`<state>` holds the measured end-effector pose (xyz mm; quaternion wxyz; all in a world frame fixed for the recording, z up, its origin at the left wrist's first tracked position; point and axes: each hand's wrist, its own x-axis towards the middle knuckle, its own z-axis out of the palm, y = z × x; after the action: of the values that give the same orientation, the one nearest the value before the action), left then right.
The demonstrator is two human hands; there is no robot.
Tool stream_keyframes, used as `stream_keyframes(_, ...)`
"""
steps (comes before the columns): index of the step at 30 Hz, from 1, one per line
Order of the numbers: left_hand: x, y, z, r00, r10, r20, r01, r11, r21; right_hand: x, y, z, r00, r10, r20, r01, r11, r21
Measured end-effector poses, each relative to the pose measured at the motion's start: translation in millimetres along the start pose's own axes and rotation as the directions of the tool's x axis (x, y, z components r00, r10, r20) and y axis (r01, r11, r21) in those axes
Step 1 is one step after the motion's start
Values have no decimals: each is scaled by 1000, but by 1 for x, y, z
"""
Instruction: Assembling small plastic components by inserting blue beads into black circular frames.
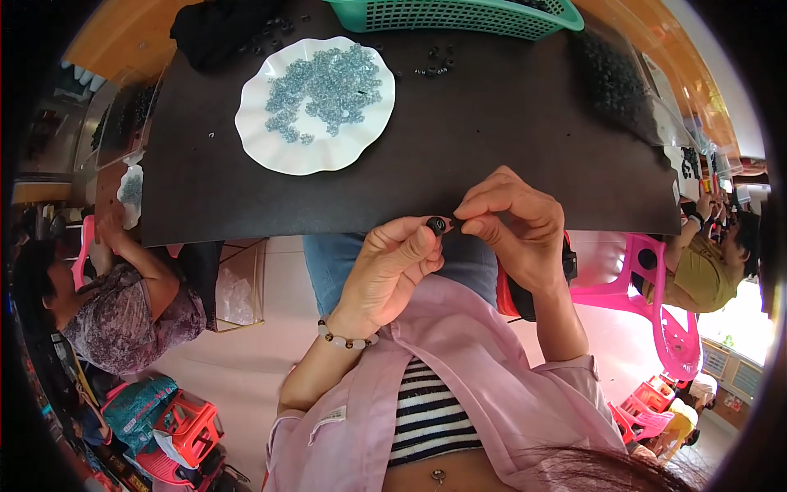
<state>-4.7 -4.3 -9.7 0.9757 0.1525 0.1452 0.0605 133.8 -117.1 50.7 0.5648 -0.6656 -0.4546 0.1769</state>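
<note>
Two hands meet just off the middle of the view, toward two o'clock, by the near edge of the brown table (492,107). The left hand (392,266), coming up from seven o'clock, has its thumb and fingers closed on a small black part (437,225), whose round end shows a pale mark. That part sits at the fingertips, seen against the table's edge. A beaded bracelet (348,341) circles the left wrist.

The right hand (518,225) comes in from four o'clock, just beside the part. Its thumb and forefinger are drawn nearly together at a dark bit (457,222); whether they grip it, or whether it belongs to the black part, I cannot tell.

At eleven o'clock, well apart from the hands, a white plate (328,157) with a wavy rim bears a spread of clear pieces (328,86). Beyond its upper left lies a black cloth (215,37). A green basket (459,18) stands between twelve and one, with loose black pieces (434,67) near its front. Toward two o'clock lies a heap of black pieces (611,78).

One co-worker (135,316) sits between eight and nine, another (709,271) at three, near a pink chair (631,287).
</note>
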Motion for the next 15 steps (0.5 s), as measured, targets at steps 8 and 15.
stream_keyframes(8, 1, -2, -8, 1000, 23, 1, -23, 1000, -8, 5, -4, 1, 994, -97, 59, 105, 981, -164)
stream_keyframes(15, 0, 0, -11, 995, 94, 17, -95, 994, 55, 9, -8, 2, 989, -84, 121, 110, 967, -228)
